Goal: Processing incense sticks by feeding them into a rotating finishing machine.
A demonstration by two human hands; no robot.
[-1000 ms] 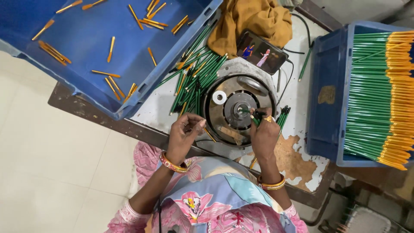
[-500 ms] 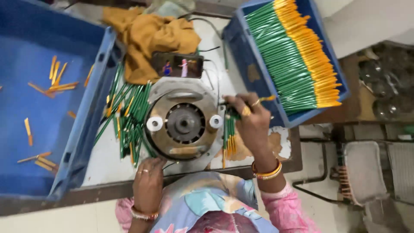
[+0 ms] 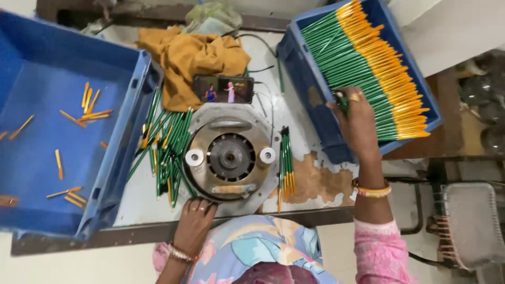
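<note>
Right hand in the crate of green pencils, left hand resting at the bench's near edge.

The right hand [image 3: 357, 123] reaches over the near wall of the blue crate [image 3: 310, 100] at the bench's far right corner, fingers closed around a few green pencils [image 3: 363, 63] from the stacked rows with orange ends. The left hand [image 3: 194, 223] lies flat and relaxed, fingers loosely spread and holding nothing, on the near edge of the bench [image 3: 294, 115], touching the rim of the round metal machine [image 3: 230, 156] at the middle. A small bundle of pencils [image 3: 285, 158] lies just right of the machine; a loose pile [image 3: 165, 150] lies to its left. A second blue crate [image 3: 47, 131] with scattered orange stubs sits at the left edge. A mustard cloth [image 3: 192, 58] and a phone [image 3: 223, 89] lie at the far edge.
</note>
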